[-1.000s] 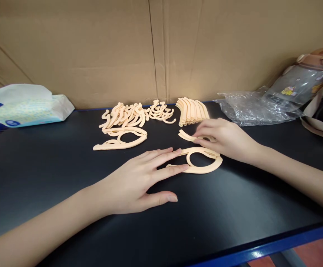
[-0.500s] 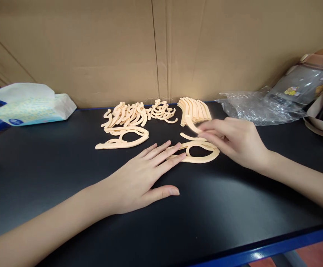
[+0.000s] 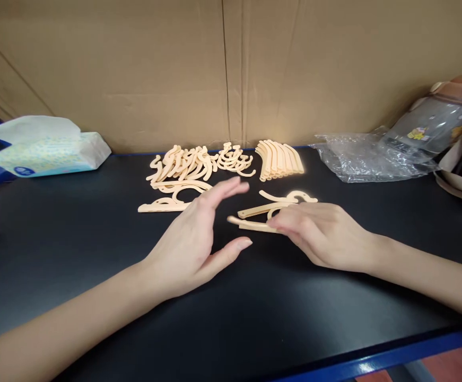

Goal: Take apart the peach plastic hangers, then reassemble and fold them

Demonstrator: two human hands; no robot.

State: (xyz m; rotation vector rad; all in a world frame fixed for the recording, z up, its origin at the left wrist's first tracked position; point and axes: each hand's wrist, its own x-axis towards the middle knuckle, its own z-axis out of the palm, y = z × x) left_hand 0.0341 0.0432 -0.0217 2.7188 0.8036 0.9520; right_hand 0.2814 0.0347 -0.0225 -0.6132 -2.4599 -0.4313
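Observation:
My right hand pinches a cream plastic hanger arm, whose tip points left. It holds this arm over a partly joined folding hanger on the table and hides much of that hanger. Just behind lies a loose hanger hook. My left hand is raised, fingers and thumb apart, with nothing in it. Beside its fingers, and partly behind them, a folded hanger lies flat.
At the back are a heap of curved arms, a pile of small hooks and a neat row of arms. A tissue pack stands left; a clear plastic bag and a bottle are at right.
My left hand has lifted off the partly joined hanger. My right hand has brought the arm from near the row at the back down toward me, over that hanger.

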